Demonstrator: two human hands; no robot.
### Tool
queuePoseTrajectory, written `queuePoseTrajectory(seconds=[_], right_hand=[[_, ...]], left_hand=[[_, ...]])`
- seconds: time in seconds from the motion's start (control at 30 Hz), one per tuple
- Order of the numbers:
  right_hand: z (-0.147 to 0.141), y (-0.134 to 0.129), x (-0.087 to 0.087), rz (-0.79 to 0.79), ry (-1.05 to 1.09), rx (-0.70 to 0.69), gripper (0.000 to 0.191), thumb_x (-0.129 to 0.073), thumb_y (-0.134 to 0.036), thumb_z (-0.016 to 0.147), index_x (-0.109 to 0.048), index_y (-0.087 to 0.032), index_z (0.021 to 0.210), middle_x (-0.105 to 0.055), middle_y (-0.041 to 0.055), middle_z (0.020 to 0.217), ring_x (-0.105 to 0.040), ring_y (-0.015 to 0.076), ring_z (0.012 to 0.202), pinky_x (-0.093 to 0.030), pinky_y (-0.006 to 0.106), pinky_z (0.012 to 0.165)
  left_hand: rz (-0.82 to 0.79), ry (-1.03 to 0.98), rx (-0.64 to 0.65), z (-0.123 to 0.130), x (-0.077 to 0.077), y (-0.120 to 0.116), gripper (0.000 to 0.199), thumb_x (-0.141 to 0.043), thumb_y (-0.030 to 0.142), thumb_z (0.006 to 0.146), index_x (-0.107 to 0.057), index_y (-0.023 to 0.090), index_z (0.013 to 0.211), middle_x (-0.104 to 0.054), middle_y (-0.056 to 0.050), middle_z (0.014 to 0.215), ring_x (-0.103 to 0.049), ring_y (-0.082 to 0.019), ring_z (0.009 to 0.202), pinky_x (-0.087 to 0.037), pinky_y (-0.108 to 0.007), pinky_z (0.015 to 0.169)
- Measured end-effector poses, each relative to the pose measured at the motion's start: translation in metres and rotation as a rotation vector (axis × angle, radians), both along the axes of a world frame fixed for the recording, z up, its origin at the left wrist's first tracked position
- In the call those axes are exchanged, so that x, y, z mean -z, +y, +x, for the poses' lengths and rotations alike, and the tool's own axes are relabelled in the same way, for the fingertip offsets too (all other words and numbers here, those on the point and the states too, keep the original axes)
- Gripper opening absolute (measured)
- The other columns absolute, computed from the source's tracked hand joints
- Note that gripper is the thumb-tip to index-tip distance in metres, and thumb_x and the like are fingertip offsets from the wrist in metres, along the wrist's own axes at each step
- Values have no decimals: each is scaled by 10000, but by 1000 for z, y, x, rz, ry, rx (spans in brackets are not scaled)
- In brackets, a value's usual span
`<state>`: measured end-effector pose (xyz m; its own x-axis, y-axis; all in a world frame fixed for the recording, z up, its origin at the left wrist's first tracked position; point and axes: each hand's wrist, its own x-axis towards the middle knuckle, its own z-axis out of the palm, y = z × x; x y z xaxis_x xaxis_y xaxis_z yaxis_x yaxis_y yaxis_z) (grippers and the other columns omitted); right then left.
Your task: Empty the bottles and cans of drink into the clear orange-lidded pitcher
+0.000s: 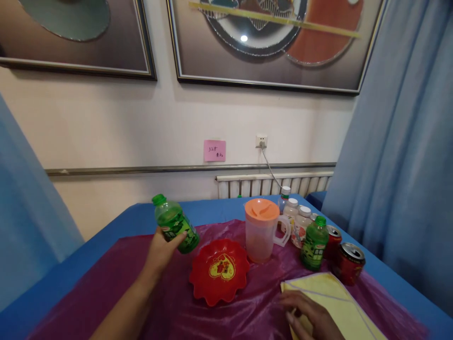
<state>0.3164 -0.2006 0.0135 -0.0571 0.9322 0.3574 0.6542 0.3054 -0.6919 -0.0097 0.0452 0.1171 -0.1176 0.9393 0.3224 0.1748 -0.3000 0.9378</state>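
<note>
I see one cloth (pixel 334 295) at three o'clock and one jug (pixel 260 241) at two from one plate (pixel 201 274). Two green bottles (pixel 173 218): my left hand (pixel 164 249) clasps one, half past ten. My right hand (pixel 310 310) curls at the cloth; whether pinching, I cannot tell.

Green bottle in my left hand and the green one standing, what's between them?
In the head view, the pitcher stands between the held bottle and the standing bottle; the red dish lies between them too, nearer you.

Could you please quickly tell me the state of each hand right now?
Left hand: closed around a tilted green bottle.
Right hand: at the yellow cloth; grip unclear.
</note>
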Motion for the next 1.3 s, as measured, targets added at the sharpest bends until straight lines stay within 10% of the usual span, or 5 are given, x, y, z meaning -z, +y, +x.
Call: queuePoseTrajectory(seconds=[0.3,0.7,0.9,1.3], right_hand=[[31,43,-22,149,323,367,330,-594,-450,926,-706,-232,1148,-720,123,1210,-703,273,1078,-574,414,936],[52,136,-49,298,342,815,510,-583,-628,826,-600,-184,1078,-656,160,1108,-656,290,947,-531,456,896],[51,151,-44,278,457,698,607,-571,-682,809,-608,-186,1157,-661,157,1204,-629,298,1102,-485,433,960],[44,177,-59,199,687,498,632,-542,-862,723,-447,-251,589,-480,-46,484,-477,147,462,-428,277,477]], left_hand=[[16,-20,138,47,11,-14,700,-856,603,538,-625,171,1038,-767,-122,1040,-734,-325,978,-600,-419,841],[46,235,94,24,54,-11,618,-812,564,554,-688,226,1057,-785,-108,1053,-723,-370,1017,-578,-469,923],[131,326,189,37,66,-24,565,-793,532,608,-700,235,1080,-780,-97,1063,-731,-347,996,-581,-459,923],[191,391,222,41,77,-20,582,-757,502,679,-680,200,1170,-746,-138,1170,-703,-351,1091,-543,-479,1003]])
